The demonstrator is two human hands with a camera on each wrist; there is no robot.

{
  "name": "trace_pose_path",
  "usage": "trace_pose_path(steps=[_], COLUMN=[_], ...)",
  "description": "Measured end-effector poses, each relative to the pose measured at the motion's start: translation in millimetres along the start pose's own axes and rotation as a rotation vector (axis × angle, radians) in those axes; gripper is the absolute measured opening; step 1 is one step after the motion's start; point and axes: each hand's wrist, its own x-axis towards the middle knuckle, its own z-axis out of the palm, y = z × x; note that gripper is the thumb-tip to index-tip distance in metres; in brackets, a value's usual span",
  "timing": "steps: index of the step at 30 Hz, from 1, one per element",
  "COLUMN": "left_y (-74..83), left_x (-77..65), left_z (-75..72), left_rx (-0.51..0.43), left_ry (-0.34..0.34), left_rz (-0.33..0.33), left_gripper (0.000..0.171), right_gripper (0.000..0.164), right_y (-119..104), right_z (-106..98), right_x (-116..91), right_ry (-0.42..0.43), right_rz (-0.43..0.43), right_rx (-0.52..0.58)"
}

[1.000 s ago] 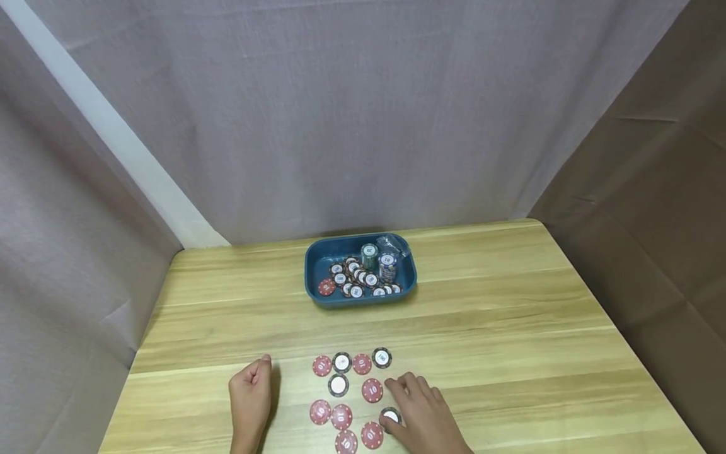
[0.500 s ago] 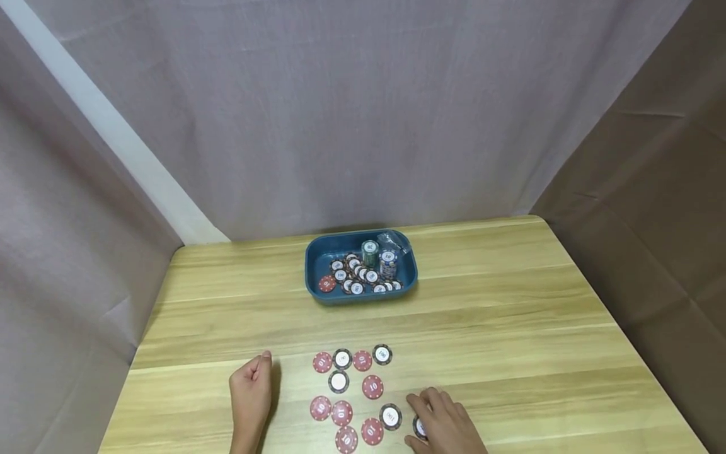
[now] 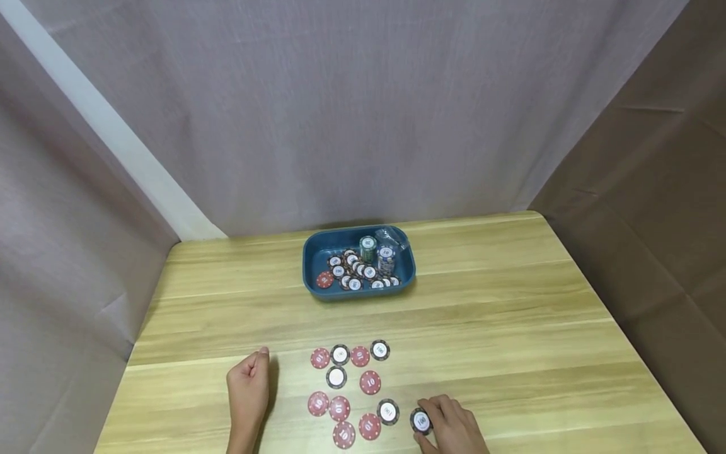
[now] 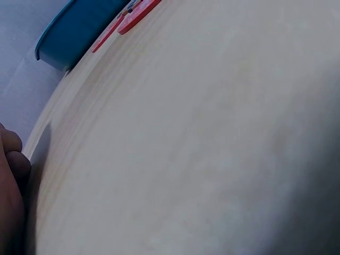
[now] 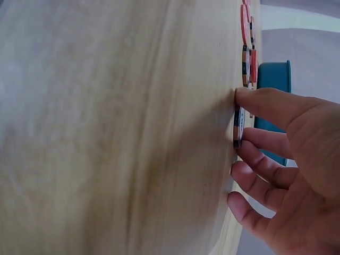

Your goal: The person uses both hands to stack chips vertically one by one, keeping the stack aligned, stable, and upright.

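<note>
My right hand [image 3: 452, 427] pinches a black-edged poker chip [image 3: 421, 420] with a white "100" centre, low on the table's right. In the right wrist view, the thumb and a fingertip touch opposite edges of that chip [image 5: 239, 126], which lies at the table surface. Just left of it, apart, lies another black chip [image 3: 388, 412]. Red "10" chips [image 3: 370, 426] and more black chips [image 3: 336, 377] are spread flat across the front middle. Left of them my left hand [image 3: 247, 384] rests as a fist, holding nothing that shows; only its edge appears in the left wrist view.
A blue tray [image 3: 309, 268] stands toward the back of the wooden table [image 3: 510, 302]. Inside are loose black chips [image 3: 354, 285], a red chip [image 3: 324, 279], a green stack [image 3: 367, 248], a blue-topped stack [image 3: 386, 259] and clear plastic wrap [image 3: 391, 238]. Curtains surround the table.
My right hand has shifted right from the chip group, taking a black chip along; another black chip shows where the hand was. The left hand keeps its place.
</note>
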Motion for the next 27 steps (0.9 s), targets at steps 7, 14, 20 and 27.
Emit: trace_pose_path(steps=[7, 14, 20, 27], left_y=[1.4, 0.6, 1.1, 1.0], left_x=[0.6, 0.0, -1.7, -1.1], left_z=[-0.7, 0.7, 0.1, 0.2], left_rx=[-0.004, -0.008, -0.012, -0.020], left_ry=[0.007, -0.001, -0.003, -0.007], left_rz=[0.002, -0.014, -0.019, -0.022], left_gripper=[0.056, 0.056, 0.056, 0.056], right_gripper=[0.043, 0.039, 0.039, 0.039], right_y=[-4.9, -6.8, -5.6, -6.8], right_z=[0.6, 4.6, 5.2, 2.8], right_x=[1.2, 0.1, 1.7, 8.9], right_ry=[0.055, 0.141, 0.138, 0.186], right_rz=[-0.005, -0.062, -0.080, -0.127], right_rx=[0.016, -0.051, -0.089, -0.180])
